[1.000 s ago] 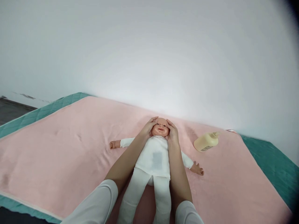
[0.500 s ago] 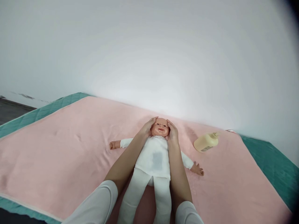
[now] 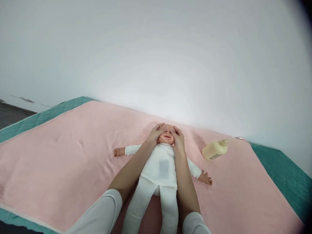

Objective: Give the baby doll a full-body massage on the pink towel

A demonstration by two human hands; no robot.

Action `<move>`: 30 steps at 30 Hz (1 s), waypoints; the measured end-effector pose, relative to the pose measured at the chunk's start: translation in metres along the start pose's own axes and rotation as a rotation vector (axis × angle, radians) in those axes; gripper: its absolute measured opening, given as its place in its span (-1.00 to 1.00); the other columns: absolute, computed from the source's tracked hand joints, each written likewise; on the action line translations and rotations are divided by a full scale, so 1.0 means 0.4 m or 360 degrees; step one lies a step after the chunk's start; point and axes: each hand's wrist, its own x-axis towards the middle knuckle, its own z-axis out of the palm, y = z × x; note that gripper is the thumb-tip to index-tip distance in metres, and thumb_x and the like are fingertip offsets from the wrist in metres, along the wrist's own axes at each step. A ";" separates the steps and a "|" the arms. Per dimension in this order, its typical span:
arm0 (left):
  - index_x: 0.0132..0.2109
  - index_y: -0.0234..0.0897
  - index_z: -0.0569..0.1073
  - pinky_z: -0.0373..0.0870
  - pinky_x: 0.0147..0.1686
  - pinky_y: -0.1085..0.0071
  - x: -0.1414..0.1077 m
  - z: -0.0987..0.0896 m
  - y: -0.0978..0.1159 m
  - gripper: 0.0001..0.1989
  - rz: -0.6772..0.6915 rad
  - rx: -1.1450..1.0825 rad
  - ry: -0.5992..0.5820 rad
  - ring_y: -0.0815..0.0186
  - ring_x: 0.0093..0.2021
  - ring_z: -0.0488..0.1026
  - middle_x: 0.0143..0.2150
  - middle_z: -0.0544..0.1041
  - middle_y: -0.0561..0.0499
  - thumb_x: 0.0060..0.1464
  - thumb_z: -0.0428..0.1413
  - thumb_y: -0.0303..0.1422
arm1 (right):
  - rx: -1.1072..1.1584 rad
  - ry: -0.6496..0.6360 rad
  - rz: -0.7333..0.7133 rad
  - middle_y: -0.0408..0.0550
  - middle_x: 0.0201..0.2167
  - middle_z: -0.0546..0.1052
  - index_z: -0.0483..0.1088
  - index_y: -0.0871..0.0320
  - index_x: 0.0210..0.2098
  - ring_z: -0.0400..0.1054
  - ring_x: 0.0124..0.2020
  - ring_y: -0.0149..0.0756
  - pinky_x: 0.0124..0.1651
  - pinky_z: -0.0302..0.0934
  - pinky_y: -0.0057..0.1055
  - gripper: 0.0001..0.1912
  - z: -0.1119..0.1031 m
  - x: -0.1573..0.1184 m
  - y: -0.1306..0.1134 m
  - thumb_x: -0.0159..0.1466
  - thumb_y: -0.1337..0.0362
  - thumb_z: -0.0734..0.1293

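Hands [image 3: 156, 134] on the doll's head [image 3: 166, 137]

"What's underneath?"
"A pink blanket [image 3: 73, 156] — spread over a green quilted cover [image 3: 282, 175], which shows at the edges."
"And on it?"
"A doll [image 3: 156, 167], face up — and a yellow pump bottle [image 3: 214, 150], apart from it."

The left arm [image 3: 130, 172] and right arm [image 3: 185, 178] are stretched forward, the left hand [image 3: 156, 134] and right hand [image 3: 178, 138] cupped facing each other, thumbs [image 3: 162, 130] turned inward just below the fingertips [image 3: 162, 124].
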 end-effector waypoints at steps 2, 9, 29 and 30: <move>0.10 -0.33 0.44 0.49 -0.14 0.30 -0.003 0.002 0.002 -0.50 -0.0010 0.0013 0.0009 0.27 -0.23 0.52 -0.05 0.52 -0.18 -0.04 0.28 -0.44 | 0.0002 0.0011 -0.0005 0.02 -0.13 0.58 0.48 0.19 -0.10 0.47 -0.09 -0.21 -0.02 0.40 -0.25 -0.45 -0.002 0.004 0.004 -0.11 0.22 0.53; 0.10 -0.32 0.43 0.49 -0.17 0.35 0.009 -0.005 -0.009 -0.51 -0.0003 -0.0046 -0.0024 0.28 -0.21 0.53 -0.05 0.52 -0.16 -0.01 0.23 -0.46 | 0.0003 0.0023 0.0008 -0.01 -0.12 0.58 0.48 0.16 -0.12 0.46 -0.07 -0.21 -0.03 0.41 -0.27 -0.50 -0.004 0.007 0.005 -0.06 0.20 0.51; 0.13 -0.23 0.46 0.47 -0.09 0.25 0.022 -0.022 0.007 -0.50 -0.0226 -0.0171 -0.0076 0.21 -0.16 0.53 -0.06 0.55 -0.16 -0.01 0.20 -0.47 | 0.0225 0.0004 0.0219 -0.07 -0.28 0.62 0.53 0.14 -0.20 0.50 -0.25 -0.22 -0.09 0.43 -0.19 -0.63 -0.008 0.008 -0.015 -0.06 0.37 0.43; 0.13 -0.23 0.46 0.48 -0.09 0.24 0.020 -0.022 0.010 -0.51 -0.0238 -0.0180 -0.0074 0.20 -0.16 0.53 -0.04 0.55 -0.16 0.00 0.20 -0.47 | 0.0235 -0.0005 0.0234 -0.06 -0.28 0.62 0.53 0.14 -0.20 0.51 -0.24 -0.22 -0.08 0.43 -0.18 -0.63 -0.010 0.010 -0.014 -0.05 0.37 0.42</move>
